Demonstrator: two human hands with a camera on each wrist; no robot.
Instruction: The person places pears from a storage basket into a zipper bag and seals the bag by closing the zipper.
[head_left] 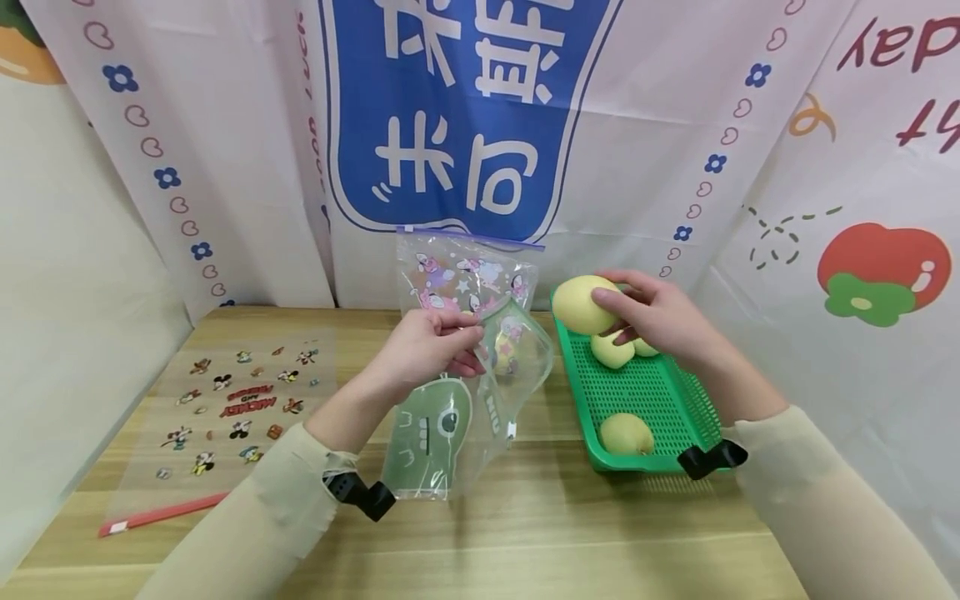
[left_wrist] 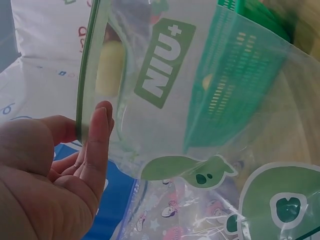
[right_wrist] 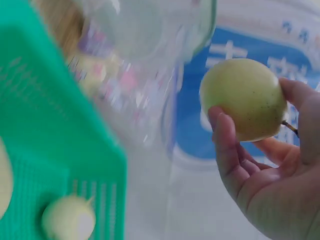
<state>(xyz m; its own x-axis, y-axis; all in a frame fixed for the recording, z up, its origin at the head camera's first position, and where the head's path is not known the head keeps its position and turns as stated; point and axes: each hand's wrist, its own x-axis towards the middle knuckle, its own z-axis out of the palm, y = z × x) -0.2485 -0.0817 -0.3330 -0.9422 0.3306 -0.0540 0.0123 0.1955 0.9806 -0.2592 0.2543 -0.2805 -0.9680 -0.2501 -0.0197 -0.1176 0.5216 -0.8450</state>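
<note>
My left hand [head_left: 423,346] pinches the rim of a clear zip bag [head_left: 427,442] with a green monster print, between thumb and fingers. The bag's mouth gapes toward the right, and its "NIU+" label [left_wrist: 165,62] shows large in the left wrist view. With the fingers and thumb of my right hand [head_left: 656,321] I grip a yellow-green pear [head_left: 583,305], raised over the far left corner of a green basket [head_left: 573,392]. The pear's stem [right_wrist: 290,127] points toward the palm in the right wrist view. Inside the basket lie more pears, one near its front [head_left: 626,434].
Behind the left hand, a clear bag with a purple zip [head_left: 468,258] and pink cartoon prints leans at the back curtain [head_left: 600,192]. A flat Mickey-print bag [head_left: 255,433] with a red slider strip [head_left: 165,513] lies on the table's left [head_left: 525,533].
</note>
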